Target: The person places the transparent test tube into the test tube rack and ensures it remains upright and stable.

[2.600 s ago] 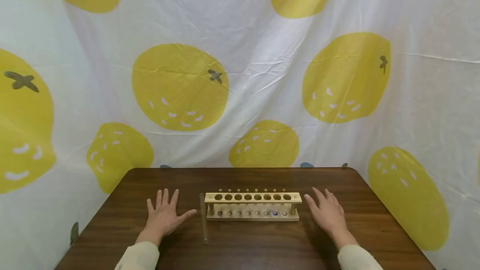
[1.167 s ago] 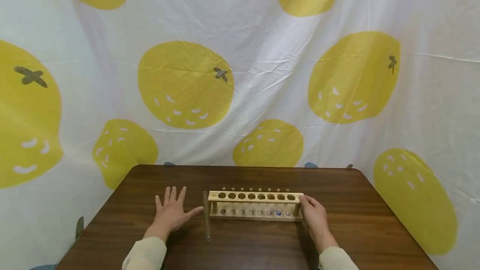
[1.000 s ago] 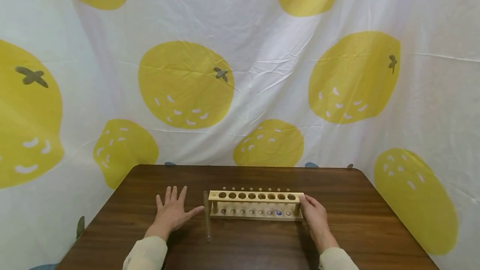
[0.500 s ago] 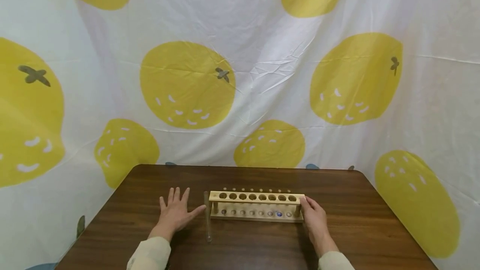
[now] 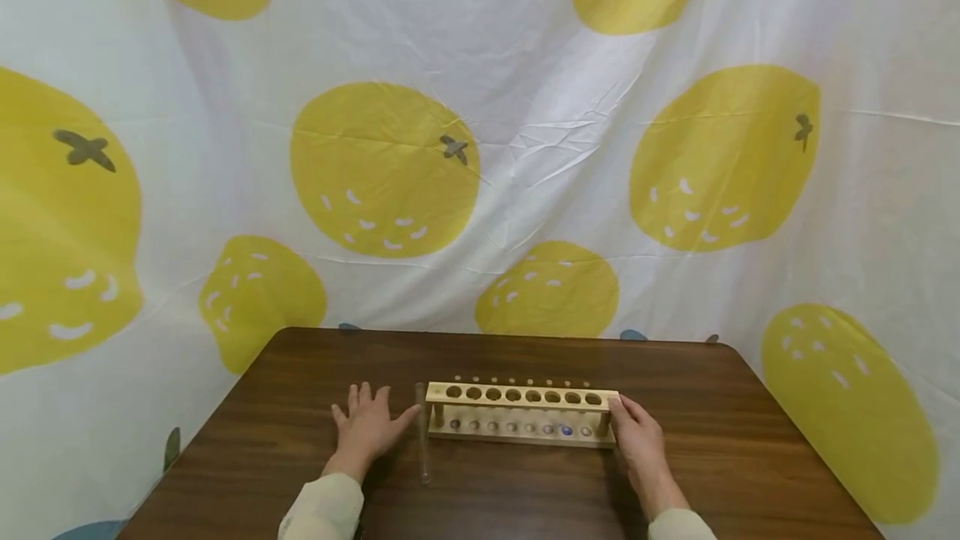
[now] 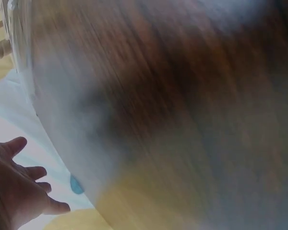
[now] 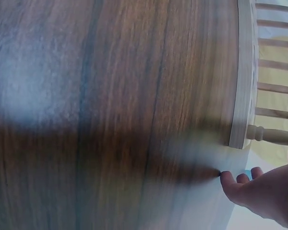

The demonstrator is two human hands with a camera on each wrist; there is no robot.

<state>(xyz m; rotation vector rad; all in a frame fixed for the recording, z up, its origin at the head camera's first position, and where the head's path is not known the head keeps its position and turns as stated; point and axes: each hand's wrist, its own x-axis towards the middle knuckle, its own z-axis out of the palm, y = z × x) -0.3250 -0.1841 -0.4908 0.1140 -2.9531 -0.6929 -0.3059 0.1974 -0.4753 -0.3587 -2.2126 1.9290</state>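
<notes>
Gripping wooden rack (image 5: 522, 407) at 3 o'clock with right hand (image 5: 639, 436); holding left hand (image 5: 369, 427) splayed beside clear tube (image 5: 423, 444), 9 o'clock.

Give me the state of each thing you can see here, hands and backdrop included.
Wooden rack: standing upright, no tubes in its holes.
Glass tube: out of the rack, just left of it; no contents visible.
Left hand: fingers spread, thumb at the tube; contact unclear.
Right hand: holding the rack's right end.
Cloth backdrop: hanging, creased.
</notes>
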